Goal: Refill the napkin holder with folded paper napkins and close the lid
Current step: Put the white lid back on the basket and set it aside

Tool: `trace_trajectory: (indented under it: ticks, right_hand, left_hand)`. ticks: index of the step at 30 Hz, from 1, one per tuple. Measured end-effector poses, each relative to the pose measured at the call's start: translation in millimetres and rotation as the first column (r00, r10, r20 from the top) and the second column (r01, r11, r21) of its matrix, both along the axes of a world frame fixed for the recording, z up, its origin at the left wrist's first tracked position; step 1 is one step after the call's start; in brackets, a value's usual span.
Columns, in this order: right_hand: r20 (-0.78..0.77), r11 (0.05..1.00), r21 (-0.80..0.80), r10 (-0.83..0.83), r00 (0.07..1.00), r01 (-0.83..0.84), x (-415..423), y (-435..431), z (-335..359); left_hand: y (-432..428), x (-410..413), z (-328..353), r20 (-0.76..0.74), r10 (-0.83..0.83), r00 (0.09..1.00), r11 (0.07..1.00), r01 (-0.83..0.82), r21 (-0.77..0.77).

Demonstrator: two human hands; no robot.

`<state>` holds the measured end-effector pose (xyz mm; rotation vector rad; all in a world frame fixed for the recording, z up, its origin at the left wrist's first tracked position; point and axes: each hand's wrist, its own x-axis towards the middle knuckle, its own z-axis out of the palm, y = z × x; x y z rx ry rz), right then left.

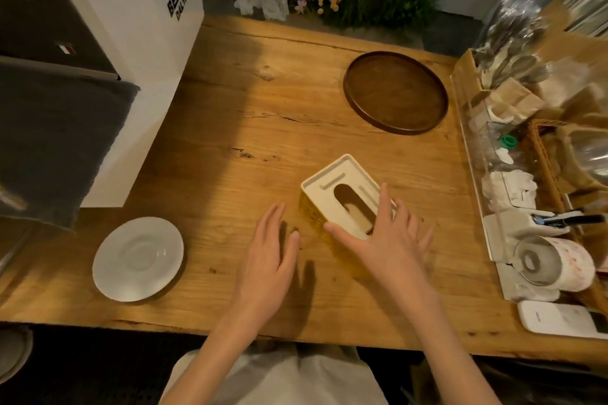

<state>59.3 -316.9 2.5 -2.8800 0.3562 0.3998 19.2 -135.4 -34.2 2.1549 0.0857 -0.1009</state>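
Observation:
The napkin holder is a yellow box with a cream lid that has an oval slot; it sits on the wooden table near the middle. The lid lies on top of the box. Through the slot I see a brown inside and no napkins. My right hand lies spread over the near right end of the lid, with straight fingers and the thumb along the lid's near edge. My left hand hovers flat just left of the holder, fingers straight, holding nothing.
A white saucer lies near left. A round dark wooden tray sits at the back right. Along the right edge stand a clear organizer with cutlery and paper items, a tissue roll and a white device. A white machine stands left.

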Motion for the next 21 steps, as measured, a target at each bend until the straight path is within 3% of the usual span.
trace_trajectory:
  ticks: [5,10,16,21]
  right_hand:
    - [0.111,0.993,0.023,-0.119,0.987,0.117,20.9,-41.2,-4.6]
    - [0.238,0.989,-0.031,-0.133,0.962,0.145,45.5,-87.4,-13.0]
    - [0.315,0.993,-0.063,-0.076,0.946,0.100,82.3,-130.3,-21.2]
    - [0.324,0.996,-0.051,-0.054,0.944,0.075,103.6,-161.2,-22.4]
  left_hand:
    - [-27.0,7.4,-14.0,0.001,-0.075,0.997,0.997,0.075,0.037]
    - [-48.4,24.2,-28.0,0.047,-0.014,0.999,0.980,0.004,0.198]
    - [-61.1,37.1,-49.2,0.007,0.044,0.999,0.874,-0.042,0.485]
    - [-71.2,35.4,-50.2,0.113,0.058,0.992,0.784,-0.115,0.610]
